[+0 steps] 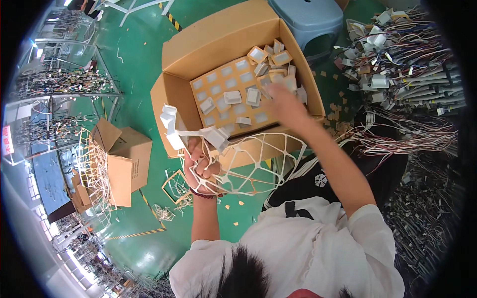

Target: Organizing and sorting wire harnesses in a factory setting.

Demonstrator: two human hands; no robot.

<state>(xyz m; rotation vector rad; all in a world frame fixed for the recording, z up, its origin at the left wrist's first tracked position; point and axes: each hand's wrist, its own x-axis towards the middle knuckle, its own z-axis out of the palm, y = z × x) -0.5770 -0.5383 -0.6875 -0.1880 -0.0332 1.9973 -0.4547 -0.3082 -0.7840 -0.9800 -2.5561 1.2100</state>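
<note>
My left hand [202, 166] is closed around a white plastic lattice [258, 171], a web of thin strips that spreads to the right across my lap. White plastic housings [214, 137] stand at the lattice's upper left, just above my fingers. Over the right side of an open cardboard box [171, 97] is my right hand [287, 105], its fingers smeared by motion. Small white cup-shaped plastic parts [253, 96] lie loose in the box, several heaped near that hand. Beneath them is a brown tray [228, 82] with rows of pale pockets.
Bundled wires with white connectors [397, 64] hang at the right. A blue plastic stool [310, 20] stands behind the box. At the left, a smaller carton [129, 164] has white netting [97, 169] beside it. Wire-laden racks [64, 79] line the far left, and scraps lie on the green floor [144, 251].
</note>
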